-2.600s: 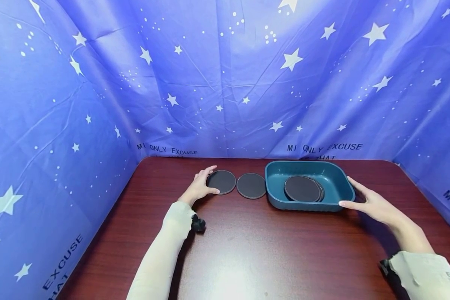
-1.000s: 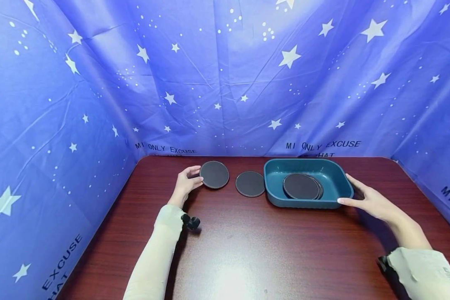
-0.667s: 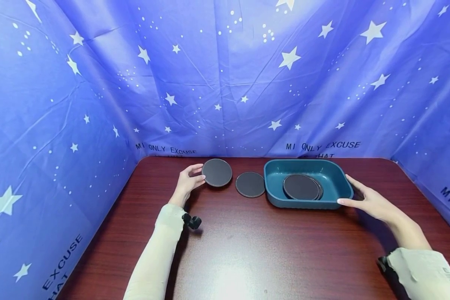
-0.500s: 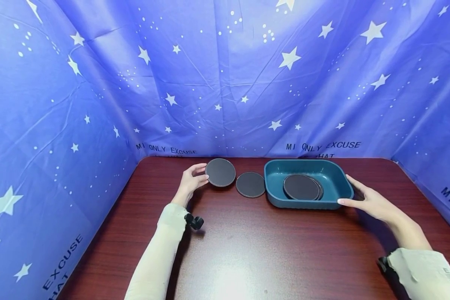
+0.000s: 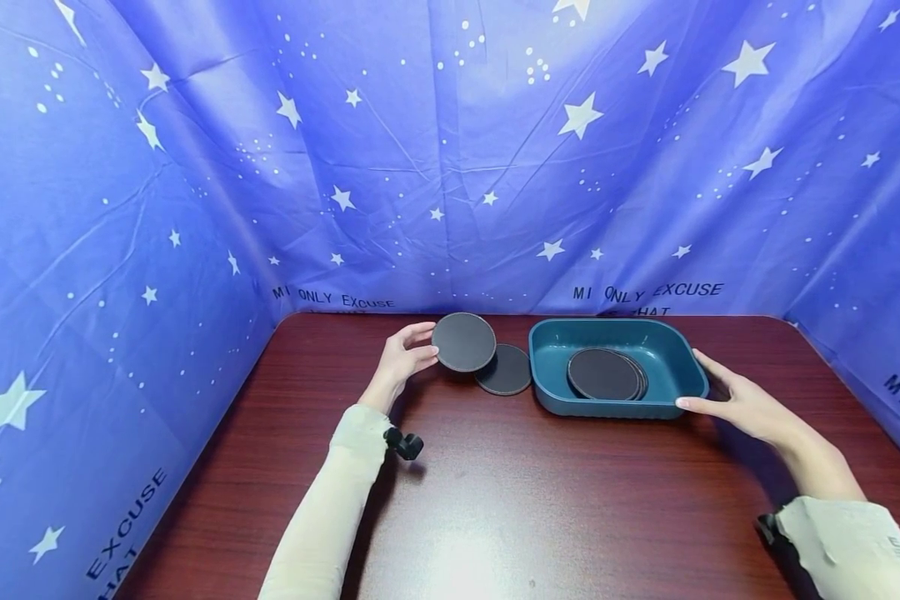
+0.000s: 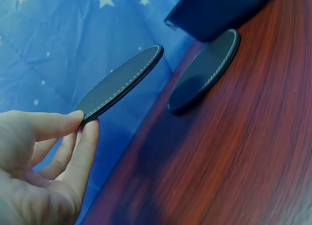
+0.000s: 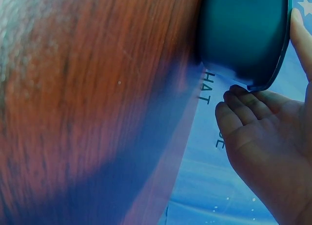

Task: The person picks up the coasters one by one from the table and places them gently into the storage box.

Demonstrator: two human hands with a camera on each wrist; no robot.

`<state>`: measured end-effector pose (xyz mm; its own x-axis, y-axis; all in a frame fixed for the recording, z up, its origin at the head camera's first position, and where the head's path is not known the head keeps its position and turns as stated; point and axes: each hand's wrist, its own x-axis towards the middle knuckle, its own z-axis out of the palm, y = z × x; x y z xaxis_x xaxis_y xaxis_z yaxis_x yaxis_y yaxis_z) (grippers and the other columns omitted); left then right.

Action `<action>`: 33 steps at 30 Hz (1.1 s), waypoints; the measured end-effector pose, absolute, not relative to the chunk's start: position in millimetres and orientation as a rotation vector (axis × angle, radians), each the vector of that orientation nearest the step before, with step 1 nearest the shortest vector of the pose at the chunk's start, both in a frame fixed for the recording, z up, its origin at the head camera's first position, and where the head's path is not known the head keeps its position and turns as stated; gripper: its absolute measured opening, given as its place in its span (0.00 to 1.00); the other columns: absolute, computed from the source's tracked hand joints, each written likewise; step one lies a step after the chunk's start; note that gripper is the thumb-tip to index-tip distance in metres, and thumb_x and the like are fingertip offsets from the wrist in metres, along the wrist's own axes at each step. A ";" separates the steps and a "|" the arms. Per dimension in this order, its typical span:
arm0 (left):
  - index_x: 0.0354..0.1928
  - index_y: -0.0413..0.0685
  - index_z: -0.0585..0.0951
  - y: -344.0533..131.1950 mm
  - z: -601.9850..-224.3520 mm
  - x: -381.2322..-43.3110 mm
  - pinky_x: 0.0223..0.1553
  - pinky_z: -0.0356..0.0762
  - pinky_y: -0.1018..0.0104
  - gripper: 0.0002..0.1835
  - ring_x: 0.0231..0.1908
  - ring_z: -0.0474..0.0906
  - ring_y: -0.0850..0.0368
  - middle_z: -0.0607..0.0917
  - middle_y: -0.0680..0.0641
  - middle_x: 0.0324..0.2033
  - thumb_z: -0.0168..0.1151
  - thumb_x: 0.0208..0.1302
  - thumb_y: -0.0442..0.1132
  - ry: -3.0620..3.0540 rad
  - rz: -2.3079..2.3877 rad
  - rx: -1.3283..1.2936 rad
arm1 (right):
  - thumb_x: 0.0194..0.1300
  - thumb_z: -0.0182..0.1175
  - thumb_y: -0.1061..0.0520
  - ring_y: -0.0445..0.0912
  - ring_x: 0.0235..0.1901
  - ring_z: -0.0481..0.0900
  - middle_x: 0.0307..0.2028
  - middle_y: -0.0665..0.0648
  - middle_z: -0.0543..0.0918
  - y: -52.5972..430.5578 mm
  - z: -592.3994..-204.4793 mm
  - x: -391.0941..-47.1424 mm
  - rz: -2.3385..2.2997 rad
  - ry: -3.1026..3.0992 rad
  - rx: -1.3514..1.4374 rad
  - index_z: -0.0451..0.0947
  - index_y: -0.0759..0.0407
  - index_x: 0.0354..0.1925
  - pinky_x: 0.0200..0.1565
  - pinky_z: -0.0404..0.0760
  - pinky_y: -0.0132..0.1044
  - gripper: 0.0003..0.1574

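Observation:
My left hand (image 5: 403, 360) pinches the edge of a round black coaster (image 5: 464, 342) between thumb and fingertips. The coaster is raised and tilted, its light stitching showing along the rim in the left wrist view. Under and to the right of it, a second coaster (image 5: 504, 371) lies flat on the table, partly overlapped in the head view. A teal rectangular tray (image 5: 551, 407) stands beside that one, with a stack of similar coasters (image 5: 606, 374) in it. My right hand (image 5: 750, 410) rests against the tray's right end, thumb at the front corner, other fingers extended along the end wall.
The reddish-brown wooden table (image 5: 540, 500) carries everything. Blue star-printed cloth (image 5: 450, 167) hangs behind it and at both sides, close to the table's back edge. A small black clip-like device (image 5: 405, 444) sits at my left wrist.
My left hand has lifted the left coaster off the table, drawn it slightly left, then carried it right toward the second coaster. My right hand and the tray have stayed in place.

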<state>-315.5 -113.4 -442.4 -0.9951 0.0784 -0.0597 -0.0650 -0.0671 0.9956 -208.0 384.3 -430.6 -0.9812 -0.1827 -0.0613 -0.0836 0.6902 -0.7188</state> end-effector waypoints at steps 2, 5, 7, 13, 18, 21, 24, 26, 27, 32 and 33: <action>0.65 0.37 0.74 -108.4 -441.1 -314.8 0.36 0.86 0.73 0.28 0.30 0.82 0.66 0.78 0.36 0.57 0.60 0.61 0.20 2.056 2.225 0.032 | 0.68 0.63 0.48 0.74 0.69 0.51 0.74 0.79 0.50 384.6 -430.2 -207.6 -1.166 2.771 -0.223 0.35 0.58 0.80 0.63 0.57 0.75 0.60; 0.65 0.38 0.74 -100.6 -439.3 -314.1 0.37 0.86 0.73 0.28 0.31 0.82 0.66 0.78 0.36 0.58 0.60 0.61 0.20 2.030 2.227 0.057 | 0.68 0.63 0.48 0.73 0.69 0.52 0.74 0.78 0.50 385.2 -429.8 -207.6 -1.166 2.778 -0.232 0.35 0.57 0.80 0.64 0.57 0.74 0.59; 0.65 0.39 0.74 -95.2 -438.3 -313.8 0.37 0.86 0.73 0.28 0.31 0.82 0.66 0.78 0.37 0.58 0.60 0.62 0.20 2.016 2.231 0.072 | 0.69 0.63 0.48 0.73 0.69 0.52 0.74 0.78 0.51 385.7 -429.8 -207.6 -1.166 2.778 -0.238 0.35 0.56 0.80 0.64 0.57 0.73 0.59; 0.65 0.38 0.74 -77.7 -433.7 -311.3 0.38 0.87 0.72 0.28 0.31 0.82 0.66 0.80 0.39 0.55 0.61 0.61 0.20 1.988 2.235 0.129 | 0.69 0.62 0.48 0.71 0.68 0.56 0.74 0.77 0.52 387.7 -430.3 -206.6 -1.139 2.795 -0.238 0.35 0.55 0.80 0.67 0.68 0.38 0.58; 0.66 0.35 0.73 -61.8 -430.0 -310.5 0.39 0.87 0.71 0.29 0.32 0.81 0.66 0.80 0.37 0.57 0.60 0.61 0.20 1.958 2.223 0.187 | 0.69 0.62 0.48 0.72 0.68 0.56 0.74 0.78 0.53 387.5 -430.5 -205.7 -1.145 2.800 -0.250 0.36 0.56 0.80 0.61 0.66 0.22 0.58; 0.65 0.35 0.73 -51.5 -428.6 -310.2 0.39 0.87 0.71 0.29 0.32 0.81 0.66 0.79 0.35 0.58 0.61 0.61 0.20 1.945 2.214 0.217 | 0.69 0.62 0.48 0.73 0.68 0.56 0.74 0.78 0.52 386.5 -430.4 -205.6 -1.146 2.797 -0.251 0.36 0.56 0.80 0.62 0.66 0.24 0.58; 0.65 0.36 0.74 -40.8 -427.6 -310.4 0.39 0.87 0.70 0.28 0.32 0.82 0.65 0.80 0.35 0.58 0.61 0.61 0.20 1.930 2.204 0.243 | 0.69 0.63 0.48 0.73 0.67 0.57 0.74 0.78 0.53 385.5 -430.8 -205.8 -1.153 2.795 -0.256 0.37 0.57 0.80 0.57 0.65 0.16 0.58; 0.64 0.36 0.74 -33.7 -426.6 -310.4 0.40 0.88 0.69 0.28 0.32 0.82 0.65 0.80 0.35 0.58 0.61 0.61 0.21 1.921 2.194 0.262 | 0.69 0.63 0.48 0.72 0.66 0.59 0.73 0.78 0.54 385.3 -431.3 -206.2 -1.153 2.801 -0.263 0.37 0.58 0.80 0.46 0.59 0.07 0.58; 0.65 0.36 0.74 -30.2 -425.8 -310.3 0.40 0.88 0.68 0.28 0.32 0.82 0.65 0.80 0.35 0.58 0.61 0.61 0.21 1.915 2.189 0.270 | 0.69 0.63 0.48 0.72 0.66 0.59 0.73 0.78 0.54 385.1 -431.4 -206.3 -1.160 2.799 -0.267 0.37 0.58 0.80 0.44 0.58 0.06 0.58; 0.65 0.37 0.74 -14.1 -421.7 -307.7 0.42 0.88 0.67 0.28 0.31 0.82 0.65 0.80 0.34 0.58 0.61 0.61 0.20 1.899 2.163 0.289 | 0.69 0.63 0.48 0.73 0.67 0.58 0.73 0.78 0.53 384.9 -431.6 -206.6 -1.163 2.799 -0.268 0.37 0.58 0.80 0.44 0.56 0.05 0.58; 0.65 0.37 0.74 -11.0 -421.2 -307.2 0.42 0.88 0.67 0.28 0.31 0.82 0.65 0.80 0.34 0.58 0.61 0.61 0.20 1.895 2.160 0.292 | 0.69 0.63 0.48 0.73 0.67 0.57 0.74 0.78 0.53 384.8 -431.5 -206.5 -1.164 2.798 -0.268 0.37 0.58 0.80 0.44 0.56 0.05 0.58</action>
<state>-307.2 -11.0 -421.2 -0.9480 0.3178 -0.0158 -0.0570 -0.1209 0.9910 -206.5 384.8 -431.5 -0.9796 -0.1994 -0.0242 -0.1234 0.6926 -0.7107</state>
